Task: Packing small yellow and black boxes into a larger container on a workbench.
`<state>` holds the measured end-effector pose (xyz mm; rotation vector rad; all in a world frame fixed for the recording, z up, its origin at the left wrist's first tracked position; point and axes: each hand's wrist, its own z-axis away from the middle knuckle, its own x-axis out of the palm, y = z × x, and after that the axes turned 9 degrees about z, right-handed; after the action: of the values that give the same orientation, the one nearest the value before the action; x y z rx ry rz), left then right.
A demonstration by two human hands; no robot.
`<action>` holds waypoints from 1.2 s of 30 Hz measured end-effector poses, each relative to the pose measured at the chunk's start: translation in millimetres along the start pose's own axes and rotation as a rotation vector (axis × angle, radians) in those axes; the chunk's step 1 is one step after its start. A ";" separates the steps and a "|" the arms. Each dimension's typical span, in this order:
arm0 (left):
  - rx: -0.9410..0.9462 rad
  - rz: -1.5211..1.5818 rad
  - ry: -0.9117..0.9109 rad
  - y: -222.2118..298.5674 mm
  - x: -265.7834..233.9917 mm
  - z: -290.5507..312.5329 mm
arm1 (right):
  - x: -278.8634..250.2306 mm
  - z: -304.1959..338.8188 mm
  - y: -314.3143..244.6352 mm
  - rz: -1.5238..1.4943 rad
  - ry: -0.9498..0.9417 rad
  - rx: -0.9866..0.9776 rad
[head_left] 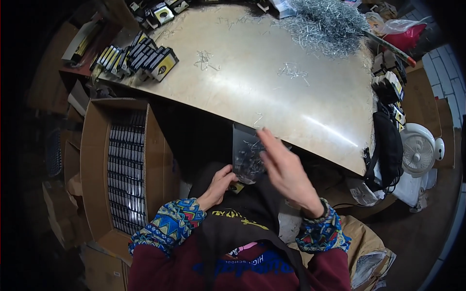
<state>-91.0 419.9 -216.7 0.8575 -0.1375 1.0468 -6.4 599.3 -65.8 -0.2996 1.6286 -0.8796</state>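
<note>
Below the near table edge, my left hand [221,186] grips the lower left side of a clear plastic bag [241,160]. Thin bent metal wire pieces [252,150] lie in the bag. A small yellow and black piece [236,187] shows just under those fingers, too little of it to name. Stretched out flat and tilted, my right hand [287,167] is at the bag's right side, its fingertips by the table edge. No object shows in it; it covers part of the bag. One loose wire piece [258,119] lies on the table near its fingertips.
The pale table [233,82] bears a big heap of wire pieces [330,26] and small black and yellow boxes [150,60]. An open carton [151,165] with rows of packed boxes stands at left. At right are a white fan [415,150] and a black bag [388,150].
</note>
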 end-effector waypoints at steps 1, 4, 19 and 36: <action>0.036 0.029 -0.021 -1.6 -3.4 -0.5 | -4.4 0.0 -3.8 -0.115 0.064 0.025; 0.049 -0.136 -0.067 4.0 5.5 8.3 | -6.8 3.7 12.7 -0.037 0.093 0.035; 0.763 -1.194 -0.046 -1.4 -20.4 26.3 | 74.1 42.5 28.6 -0.157 -0.397 -0.211; 1.252 -1.129 0.045 62.0 35.3 18.2 | 4.0 -15.1 23.2 0.107 0.219 0.046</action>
<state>-117.0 445.8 -152.9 1.7038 1.0458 -0.0566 -15.3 618.4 -84.3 -0.0847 1.8052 -0.8909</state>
